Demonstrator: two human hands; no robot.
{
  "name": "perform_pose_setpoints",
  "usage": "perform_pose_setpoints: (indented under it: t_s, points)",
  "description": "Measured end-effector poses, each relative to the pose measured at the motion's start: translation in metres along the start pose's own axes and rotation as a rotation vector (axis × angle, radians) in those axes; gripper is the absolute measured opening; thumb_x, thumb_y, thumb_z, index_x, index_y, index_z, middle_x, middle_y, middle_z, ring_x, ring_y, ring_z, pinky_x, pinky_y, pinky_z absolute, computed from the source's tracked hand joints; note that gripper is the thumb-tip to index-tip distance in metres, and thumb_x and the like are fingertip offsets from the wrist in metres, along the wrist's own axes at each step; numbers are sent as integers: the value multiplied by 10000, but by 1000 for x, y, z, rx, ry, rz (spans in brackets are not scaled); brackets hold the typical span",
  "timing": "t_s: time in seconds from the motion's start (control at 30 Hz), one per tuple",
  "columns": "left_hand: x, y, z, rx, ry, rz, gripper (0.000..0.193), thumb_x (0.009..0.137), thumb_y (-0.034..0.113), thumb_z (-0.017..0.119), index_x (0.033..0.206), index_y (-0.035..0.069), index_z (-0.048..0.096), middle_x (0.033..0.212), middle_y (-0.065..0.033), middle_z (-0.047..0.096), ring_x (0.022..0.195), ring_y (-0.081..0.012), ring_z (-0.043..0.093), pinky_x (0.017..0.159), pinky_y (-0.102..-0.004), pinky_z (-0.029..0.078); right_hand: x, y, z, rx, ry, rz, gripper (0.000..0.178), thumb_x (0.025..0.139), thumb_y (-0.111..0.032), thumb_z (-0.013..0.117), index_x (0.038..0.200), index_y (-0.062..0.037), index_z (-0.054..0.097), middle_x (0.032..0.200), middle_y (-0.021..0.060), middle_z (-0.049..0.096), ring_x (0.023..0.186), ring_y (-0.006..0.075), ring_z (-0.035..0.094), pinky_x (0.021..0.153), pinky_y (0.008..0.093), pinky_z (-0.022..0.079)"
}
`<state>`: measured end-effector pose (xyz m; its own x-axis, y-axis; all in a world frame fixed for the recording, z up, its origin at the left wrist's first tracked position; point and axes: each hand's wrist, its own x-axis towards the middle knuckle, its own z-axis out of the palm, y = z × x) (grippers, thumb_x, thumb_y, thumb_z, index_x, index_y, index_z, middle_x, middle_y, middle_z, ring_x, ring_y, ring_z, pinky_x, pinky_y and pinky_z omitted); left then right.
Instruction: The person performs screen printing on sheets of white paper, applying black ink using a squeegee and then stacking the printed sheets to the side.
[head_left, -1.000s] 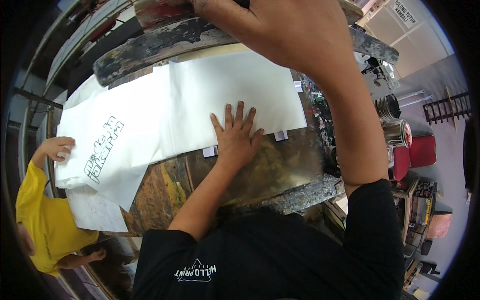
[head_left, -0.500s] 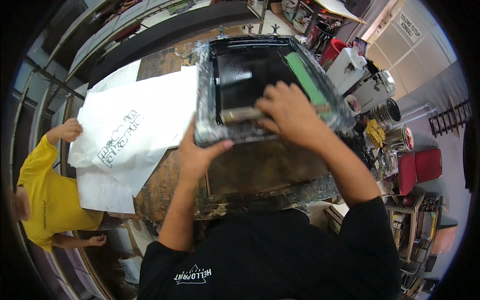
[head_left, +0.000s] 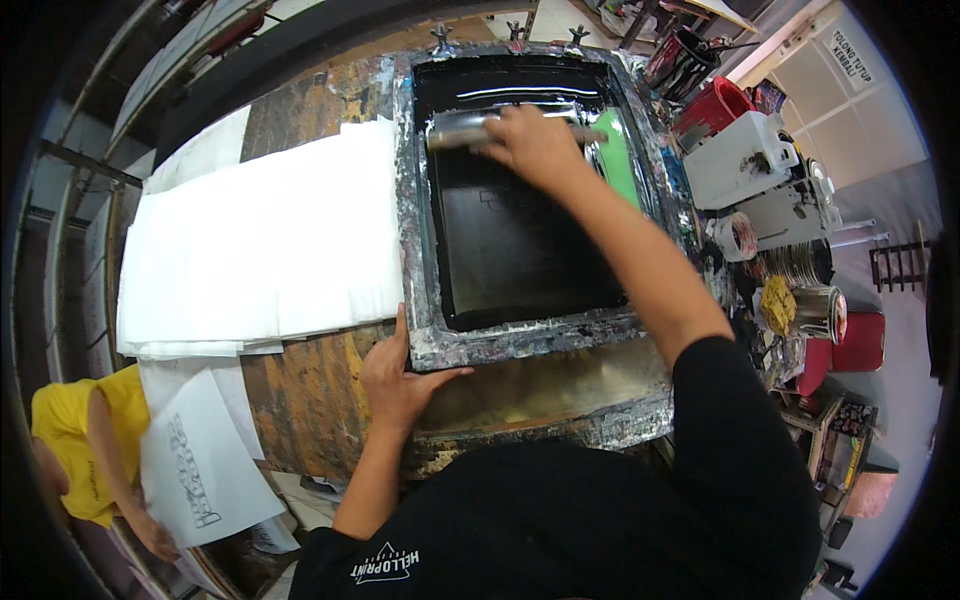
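Observation:
My right hand [head_left: 540, 148] is closed around the handle of a squeegee [head_left: 455, 138], a long flat bar lying crosswise near the far end of a screen-printing frame [head_left: 405, 230]. Black ink [head_left: 510, 75] pools beyond the bar, and a faint outlined design shows on the dark mesh [head_left: 530, 250] on the near side. Along the inner right edge runs a green strip [head_left: 620, 165]. My left hand [head_left: 395, 380] rests at the frame's near left corner, thumb and index finger spread along its two sides. Its remaining fingers are partly hidden.
A stack of white sheets [head_left: 250, 240] lies left of the frame on the stained table [head_left: 310, 400]. At lower left, a person in a yellow shirt [head_left: 120, 440] holds a printed sheet [head_left: 205, 460]. White jugs [head_left: 735, 165], a red bucket [head_left: 715, 105] and cans [head_left: 820, 315] crowd the right.
My right hand and the squeegee have gone from the frame's near end to its far end. The printed sheet has left the stack and is now with the other person. The view has shifted.

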<state>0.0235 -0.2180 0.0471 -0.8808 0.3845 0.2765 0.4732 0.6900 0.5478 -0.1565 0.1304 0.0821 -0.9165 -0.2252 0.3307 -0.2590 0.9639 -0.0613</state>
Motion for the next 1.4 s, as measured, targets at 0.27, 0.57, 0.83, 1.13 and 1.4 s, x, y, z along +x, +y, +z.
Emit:
perform_pose_setpoints:
  t_s: [0.27,0.57,0.83,1.13,1.4]
  points:
    - [-4,0,3,-159,38,3,1262,635,548,977,1611,-49,444,934,-148,746,787,-338,702,722,-432,553,79,57,11,-9,-66,-67,434,1010,-555,636,1145,-149,709,1026,124,744,993,365,732,836,525,583]
    - [1,23,-2,-645,66,-170,1108,702,188,1027,1605,-67,438,1242,-190,753,1134,-256,729,991,-353,563,-126,-98,-110,76,-153,20,390,944,-401,748,1079,-66,600,985,125,669,935,337,690,722,494,571]
    - [61,77,-36,-1017,229,-2,1101,896,351,890,1693,-34,236,1542,-248,514,1374,-326,532,1154,-466,414,-79,-130,-240,-135,285,-8,300,977,-313,678,1143,-64,675,997,141,680,984,357,644,987,490,410]
    - [31,55,14,320,-132,-56,1236,896,884,536,1648,-76,330,1721,-296,314,1663,-391,153,1189,-826,-108,-23,-100,-277,-155,299,-29,421,1073,-438,562,1130,-55,727,922,193,706,929,395,667,904,451,444]
    - [119,80,-34,-30,359,39,649,916,358,866,1326,-111,683,1334,-280,721,1345,-397,649,1319,-628,97,8,-107,-291,94,280,231,526,1065,-542,578,947,-48,716,700,111,665,672,250,638,688,415,498]
